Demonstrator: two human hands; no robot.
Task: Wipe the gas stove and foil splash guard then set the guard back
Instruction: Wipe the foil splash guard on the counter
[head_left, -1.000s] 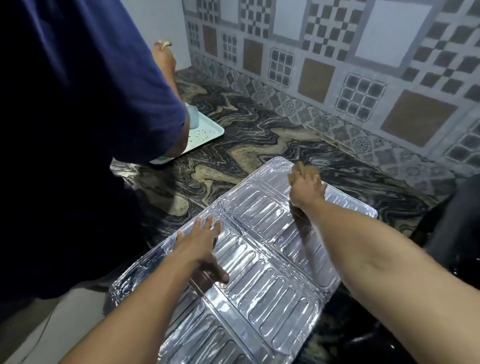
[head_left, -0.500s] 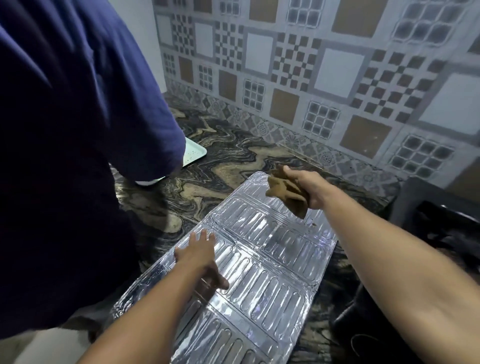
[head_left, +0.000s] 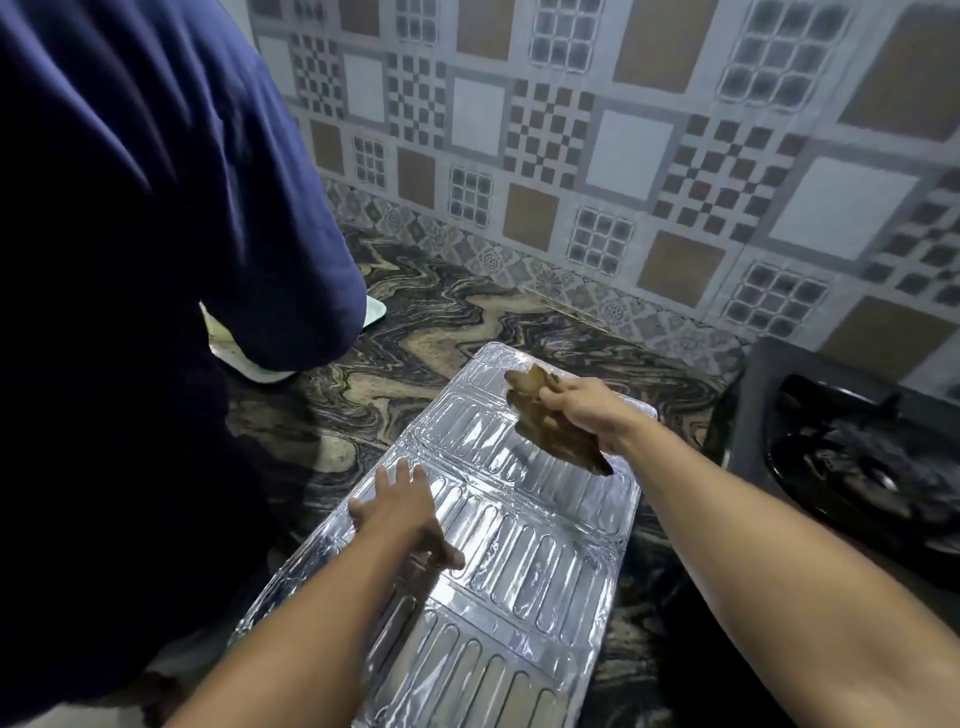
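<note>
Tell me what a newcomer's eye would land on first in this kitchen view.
The shiny ribbed foil splash guard lying flat on the swirled dark stone counter draws the eye first. On it, the left hand presses flat on its left edge, while the right hand holds a brown cloth over its far end. Another person's dark blue sleeve fills the left side, and the black gas stove sits at the right edge.

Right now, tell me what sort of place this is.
Most likely a home kitchen. A patterned tiled wall backs a marbled stone countertop, a black gas stove sits at the right, and a foil splash guard lies flat on the counter.
</note>
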